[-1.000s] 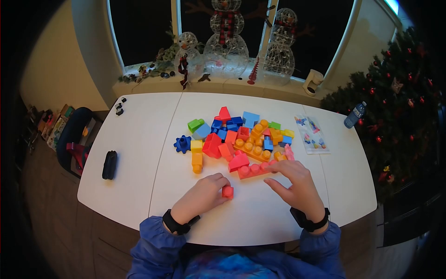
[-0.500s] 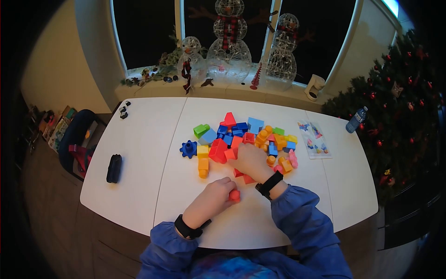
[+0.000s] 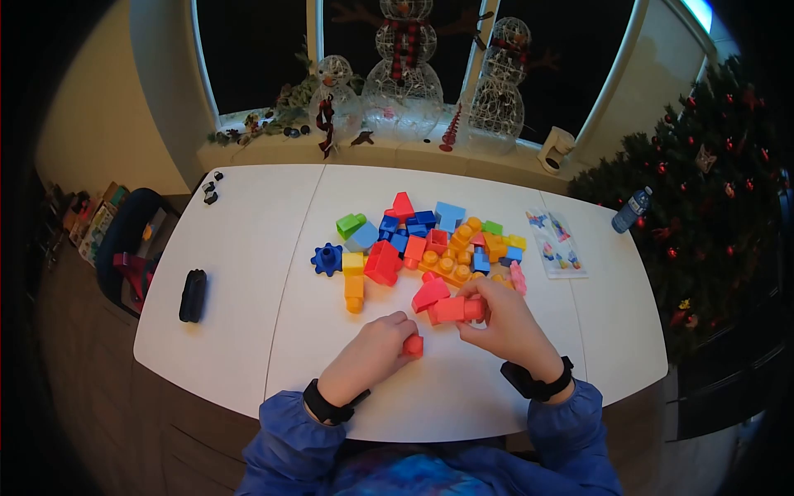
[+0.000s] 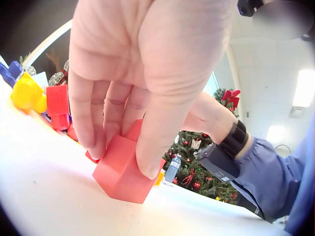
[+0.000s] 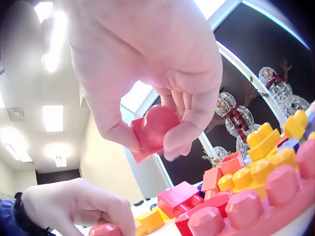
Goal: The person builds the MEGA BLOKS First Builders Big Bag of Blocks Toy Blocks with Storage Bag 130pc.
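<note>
My left hand (image 3: 361, 361) grips a small red building block (image 4: 120, 169) on the white table, thumb on one side and fingers on the other. To its right, my right hand (image 3: 506, 331) pinches another red block (image 3: 451, 310) between thumb and fingertips. That block has a rounded stud (image 5: 161, 123) and is held above the table. Below it in the right wrist view lies a long red brick (image 5: 243, 211) with several studs. A red sloped block (image 3: 429, 293) lies just beyond the held one.
A pile of loose blocks spreads behind the hands, with a blue gear-shaped piece (image 3: 327, 259) and yellow blocks (image 3: 354, 289) at its left. A picture sheet (image 3: 558, 244) and a water bottle (image 3: 632, 210) are at the right. A black case (image 3: 193, 296) lies at the left.
My right hand moved left into the pile, took hold of a red block and drew it back toward me. The left hand keeps its block on the table.
</note>
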Tool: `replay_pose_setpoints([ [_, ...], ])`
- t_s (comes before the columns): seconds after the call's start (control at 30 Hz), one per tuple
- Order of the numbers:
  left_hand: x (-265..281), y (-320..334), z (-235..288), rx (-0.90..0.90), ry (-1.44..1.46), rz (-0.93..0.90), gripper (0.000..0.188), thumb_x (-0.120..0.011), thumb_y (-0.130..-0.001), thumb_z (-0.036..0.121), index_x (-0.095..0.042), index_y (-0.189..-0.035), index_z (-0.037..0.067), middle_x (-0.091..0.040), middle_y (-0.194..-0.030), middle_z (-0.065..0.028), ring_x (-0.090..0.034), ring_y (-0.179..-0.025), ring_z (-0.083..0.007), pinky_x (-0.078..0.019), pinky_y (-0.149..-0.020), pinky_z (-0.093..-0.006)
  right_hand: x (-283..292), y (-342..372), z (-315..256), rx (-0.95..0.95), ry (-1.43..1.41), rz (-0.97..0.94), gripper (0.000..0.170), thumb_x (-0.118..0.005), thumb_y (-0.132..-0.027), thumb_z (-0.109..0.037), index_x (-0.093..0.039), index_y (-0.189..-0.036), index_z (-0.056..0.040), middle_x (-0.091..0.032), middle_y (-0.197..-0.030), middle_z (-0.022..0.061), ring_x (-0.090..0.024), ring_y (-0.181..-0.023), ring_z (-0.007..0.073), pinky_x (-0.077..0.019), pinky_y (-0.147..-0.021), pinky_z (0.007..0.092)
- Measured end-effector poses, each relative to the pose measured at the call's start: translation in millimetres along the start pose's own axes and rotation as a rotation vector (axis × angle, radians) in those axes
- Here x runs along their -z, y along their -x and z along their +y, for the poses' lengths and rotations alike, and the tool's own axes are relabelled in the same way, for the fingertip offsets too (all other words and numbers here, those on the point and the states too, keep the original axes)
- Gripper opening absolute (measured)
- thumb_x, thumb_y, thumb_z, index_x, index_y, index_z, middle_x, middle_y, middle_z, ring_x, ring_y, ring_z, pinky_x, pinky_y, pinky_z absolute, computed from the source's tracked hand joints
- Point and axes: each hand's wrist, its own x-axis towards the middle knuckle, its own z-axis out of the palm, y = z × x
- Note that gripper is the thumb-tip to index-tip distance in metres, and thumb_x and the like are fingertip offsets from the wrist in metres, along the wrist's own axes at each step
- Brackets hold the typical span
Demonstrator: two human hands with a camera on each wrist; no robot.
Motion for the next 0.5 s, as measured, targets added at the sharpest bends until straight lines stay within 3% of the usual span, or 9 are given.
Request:
replay_pose_setpoints([
  [0.07, -1.1, -1.0, -0.2, -0.007, -0.004, 0.005, 0.027, -0.082, -0.078, 0.009, -0.066, -0.099, 0.002, -0.064, -0.097, -0.0147, -0.065, -0.090, -0.0357, -0.0553, -0.080, -0.0405, -1.8, 16.7, 8.8, 0.021, 0.045, -0.069, 0.039, -0.082, -0.077, -0.009, -0.065, -0.112, -0.0031, -0.070, -0.105, 0.0121, -0.067, -0.088, 0.0240, -0.0550, -0.076, 0.0328],
  [0.1, -1.8, -1.4, -0.2, -0.009, -0.007, 0.005, 0.027, -0.082, -0.078, 0.009, -0.066, -0.099, 0.002, -0.064, -0.097, -0.0147, -0.065, -0.090, -0.0357, -0.0552, -0.080, -0.0406, -4.3, 23.1, 8.1, 0.041, 0.098, -0.069, 0.036, -0.082, -0.078, -0.010, -0.068, -0.110, -0.0037, -0.069, -0.103, 0.0129, -0.068, -0.090, 0.0292, -0.0556, -0.077, 0.0364],
  [0.23, -3.1, -3.1, 3.6, -0.008, 0.005, -0.003, 0.028, -0.082, -0.079, 0.008, -0.065, -0.100, 0.002, -0.064, -0.097, -0.0150, -0.065, -0.089, -0.0362, -0.0550, -0.080, -0.0410, -31.3, 30.6, 25.8, 0.113, 0.098, -0.145, 0.033, -0.082, -0.078, -0.012, -0.069, -0.107, -0.0044, -0.067, -0.101, 0.0153, -0.067, -0.092, 0.0372, -0.0552, -0.079, 0.0422],
  [0.5, -4.4, -3.8, 3.6, -0.006, 0.028, 0.004, 0.029, -0.082, -0.079, 0.008, -0.065, -0.102, 0.002, -0.065, -0.099, -0.0146, -0.066, -0.092, -0.0365, -0.0552, -0.082, -0.0410, -49.5, 26.0, 25.0, 0.115, 0.070, -0.211, 0.029, -0.079, -0.079, -0.011, -0.065, -0.104, -0.0041, -0.063, -0.101, 0.0165, -0.065, -0.093, 0.0391, -0.0546, -0.079, 0.0457],
])
